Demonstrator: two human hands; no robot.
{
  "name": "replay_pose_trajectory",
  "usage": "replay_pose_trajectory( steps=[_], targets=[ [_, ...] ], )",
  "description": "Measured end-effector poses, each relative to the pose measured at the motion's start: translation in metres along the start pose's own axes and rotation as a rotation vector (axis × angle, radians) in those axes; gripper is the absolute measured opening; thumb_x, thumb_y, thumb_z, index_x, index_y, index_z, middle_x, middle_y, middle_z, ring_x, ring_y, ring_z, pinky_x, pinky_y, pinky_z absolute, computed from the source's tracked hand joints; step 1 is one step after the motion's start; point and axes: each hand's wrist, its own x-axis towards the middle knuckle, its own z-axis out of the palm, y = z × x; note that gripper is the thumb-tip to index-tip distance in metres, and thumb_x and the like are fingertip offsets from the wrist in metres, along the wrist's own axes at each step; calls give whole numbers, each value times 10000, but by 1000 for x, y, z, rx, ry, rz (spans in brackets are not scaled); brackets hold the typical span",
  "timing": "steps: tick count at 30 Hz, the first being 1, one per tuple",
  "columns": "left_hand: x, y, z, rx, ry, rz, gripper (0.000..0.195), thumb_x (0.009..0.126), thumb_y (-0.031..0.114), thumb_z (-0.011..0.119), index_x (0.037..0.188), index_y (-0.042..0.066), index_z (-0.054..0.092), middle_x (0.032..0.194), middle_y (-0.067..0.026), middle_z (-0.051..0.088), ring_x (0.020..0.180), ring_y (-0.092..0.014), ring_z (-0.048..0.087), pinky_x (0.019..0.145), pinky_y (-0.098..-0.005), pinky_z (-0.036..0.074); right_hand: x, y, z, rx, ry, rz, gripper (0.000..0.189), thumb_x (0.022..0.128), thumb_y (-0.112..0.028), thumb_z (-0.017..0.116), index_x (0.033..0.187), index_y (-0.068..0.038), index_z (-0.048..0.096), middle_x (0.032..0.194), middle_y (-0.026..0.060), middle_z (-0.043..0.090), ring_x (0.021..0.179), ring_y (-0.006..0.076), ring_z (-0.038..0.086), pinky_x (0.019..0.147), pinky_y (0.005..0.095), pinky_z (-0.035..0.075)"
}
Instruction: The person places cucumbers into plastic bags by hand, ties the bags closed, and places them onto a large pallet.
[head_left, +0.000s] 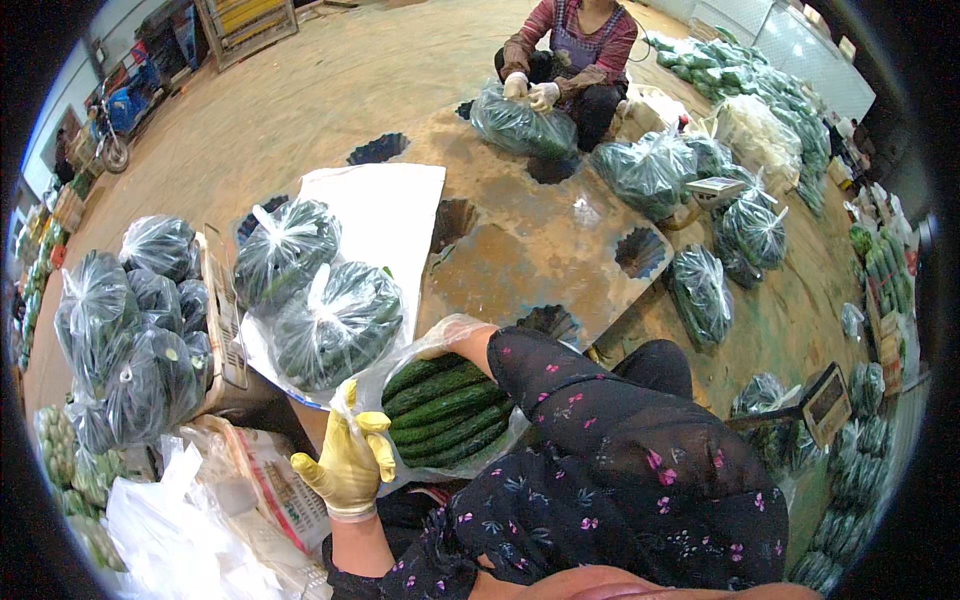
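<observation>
An open clear plastic bag (517, 427) in front of me holds several long, ridged, dark green cucumber-like vegetables (446, 416), laid side by side. My left hand (345, 457), in a yellow glove, is at the bag's left edge. Bag film is drawn around its raised finger, while the thumb points away to the left. At the far side of the bag mouth is my right hand (444, 339), gloved and partly hidden by film; its grip is unclear. Two knotted bags of green produce, one nearer (337, 322) and one farther (289, 244), sit beyond on a white sheet (382, 217).
A worn low platform (510, 262) with jagged holes extends ahead. Across it, a crouching person (581, 52) handles a filled bag (517, 124). A crate (225, 315) and bagged produce (154, 375) stand left, above loose white bags (180, 525). Scales (716, 187) (825, 405) stand right.
</observation>
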Motion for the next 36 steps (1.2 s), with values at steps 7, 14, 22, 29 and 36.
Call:
replay_pose_trajectory(
  steps=[7,14,22,29,36],
  targets=[
    [2,-1,10,32,52,-13,1214,598,762,638,1443,34,159,982,-218,627,471,-243,565,370,-300,452,8,6,8,-197,176,-295,422,817,-289,576,1208,-132,577,1205,141,588,1136,308,530,975,365,403],
    [2,4,13,75,66,10,1229,577,767,648,1440,37,167,978,-222,622,470,-244,567,359,-295,441,-7,-37,-22,-63,-59,59,616,812,-523,547,1286,-130,517,1294,134,531,1180,286,507,1001,372,373],
    [-2,5,3,36,-75,-9,1244,612,808,582,1435,-12,138,1150,-266,554,700,-254,652,461,-254,516,33,10,17,139,-108,-189,737,801,-625,523,1331,-115,475,1347,144,487,1228,268,471,1014,369,348],
    [-21,10,6,20,36,169,1274,570,901,464,1388,-59,284,1169,-248,551,695,-238,625,517,-263,482,24,10,28,-56,-222,-195,872,690,-649,640,1393,-199,388,1347,126,492,1245,286,457,1022,393,353],
    [-21,6,9,-23,56,174,1313,533,915,456,1398,-56,272,1202,-238,531,711,-236,604,596,-300,494,-11,-14,5,-66,-219,-225,847,675,-549,691,1388,-207,390,1308,118,531,1190,269,513,990,370,384]
  ],
)
